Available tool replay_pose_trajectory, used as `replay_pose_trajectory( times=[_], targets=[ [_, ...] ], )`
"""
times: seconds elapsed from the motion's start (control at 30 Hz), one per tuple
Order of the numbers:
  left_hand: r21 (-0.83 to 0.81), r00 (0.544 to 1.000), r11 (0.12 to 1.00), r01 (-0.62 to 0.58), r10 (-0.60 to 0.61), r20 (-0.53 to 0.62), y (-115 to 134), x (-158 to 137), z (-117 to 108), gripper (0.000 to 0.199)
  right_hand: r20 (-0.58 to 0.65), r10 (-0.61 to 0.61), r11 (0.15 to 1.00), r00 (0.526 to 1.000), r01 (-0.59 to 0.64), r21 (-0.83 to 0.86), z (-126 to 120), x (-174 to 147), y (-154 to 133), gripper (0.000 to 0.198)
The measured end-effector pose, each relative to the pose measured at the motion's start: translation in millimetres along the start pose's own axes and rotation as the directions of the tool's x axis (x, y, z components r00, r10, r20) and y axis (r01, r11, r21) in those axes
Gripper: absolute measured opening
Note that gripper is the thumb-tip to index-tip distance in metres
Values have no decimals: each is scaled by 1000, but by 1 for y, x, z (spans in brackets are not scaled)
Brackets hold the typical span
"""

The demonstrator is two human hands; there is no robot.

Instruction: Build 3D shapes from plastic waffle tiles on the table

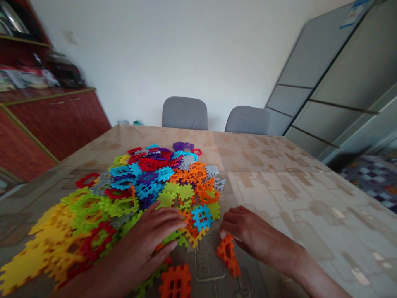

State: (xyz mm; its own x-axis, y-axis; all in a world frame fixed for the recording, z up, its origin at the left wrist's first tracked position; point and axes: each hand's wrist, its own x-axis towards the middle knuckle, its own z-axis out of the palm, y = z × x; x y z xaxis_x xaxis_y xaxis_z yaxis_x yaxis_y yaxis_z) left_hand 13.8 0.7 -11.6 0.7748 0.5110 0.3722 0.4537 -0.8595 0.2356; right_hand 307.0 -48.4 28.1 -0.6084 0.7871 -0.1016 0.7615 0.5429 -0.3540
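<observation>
A big heap of flat interlocking plastic tiles [145,182] in yellow, green, red, blue, orange, purple and grey covers the left-middle of the table [279,182]. My left hand [149,240] lies flat on the heap's near edge, fingers spread over green and orange tiles, next to a blue square tile [202,217]. My right hand [248,234] rests curled on the table, its fingertips touching an orange triangular tile [228,252]. Another orange square tile [175,283] lies near the front edge.
Two grey chairs [185,112] [248,119] stand at the far side of the table. A red-brown sideboard [52,120] is at the left, a grey cabinet [335,78] at the right. A patterned rug [372,176] lies on the floor beyond the right edge.
</observation>
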Motion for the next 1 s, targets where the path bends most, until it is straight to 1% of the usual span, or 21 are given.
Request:
replay_pose_trajectory(
  times=[0.1,0.17,0.2,0.23,0.33,0.4,0.47,0.57,0.63,0.77,0.8,0.83,0.9,0.93,1.0],
  targets=[
    [15,1000,1000,18,-18,-8,-6,-6,1,34,-20,-13,999,1000,14,30,-2,-1,-4,22],
    [30,1000,999,27,-27,-11,-11,-7,1,34,-38,20,999,999,-18,35,-3,-3,-6,18],
    [35,999,999,33,-33,-8,-13,-7,0,34,-34,39,998,999,-37,46,-3,-5,-7,14],
    [37,999,998,41,-41,-1,-15,-6,0,35,-15,60,996,998,-59,63,-2,-7,-9,15],
    [28,995,996,88,-90,43,-21,0,2,39,105,134,985,985,-144,92,3,-11,-16,51],
    [26,990,993,118,-120,73,-24,5,6,43,170,187,977,968,-202,74,8,-10,-20,62],
    [32,986,992,126,-128,107,-26,12,12,51,191,229,968,955,-244,57,12,-6,-23,60],
    [54,983,992,111,-117,143,-26,21,18,59,189,253,962,949,-268,56,14,-2,-24,51],
    [79,983,991,106,-116,142,-25,26,20,56,180,249,961,952,-265,73,12,-3,-23,52],
    [97,986,991,89,-102,132,-24,27,15,43,160,225,960,961,-247,135,6,-7,-17,69],
    [100,987,991,85,-97,127,-24,27,13,42,131,229,959,964,-247,138,5,-8,-16,68],
    [105,988,991,83,-95,120,-25,25,11,43,92,239,959,967,-250,134,3,-8,-15,61],
    [122,990,989,87,-100,103,-25,23,7,48,-17,250,963,968,-246,112,2,-5,-13,38],
    [128,989,987,95,-108,99,-25,22,5,50,-65,235,968,970,-227,109,3,-3,-13,27],
    [121,990,987,104,-115,87,-21,21,1,52,-132,176,979,976,-159,131,6,0,-12,17]
  ],
)
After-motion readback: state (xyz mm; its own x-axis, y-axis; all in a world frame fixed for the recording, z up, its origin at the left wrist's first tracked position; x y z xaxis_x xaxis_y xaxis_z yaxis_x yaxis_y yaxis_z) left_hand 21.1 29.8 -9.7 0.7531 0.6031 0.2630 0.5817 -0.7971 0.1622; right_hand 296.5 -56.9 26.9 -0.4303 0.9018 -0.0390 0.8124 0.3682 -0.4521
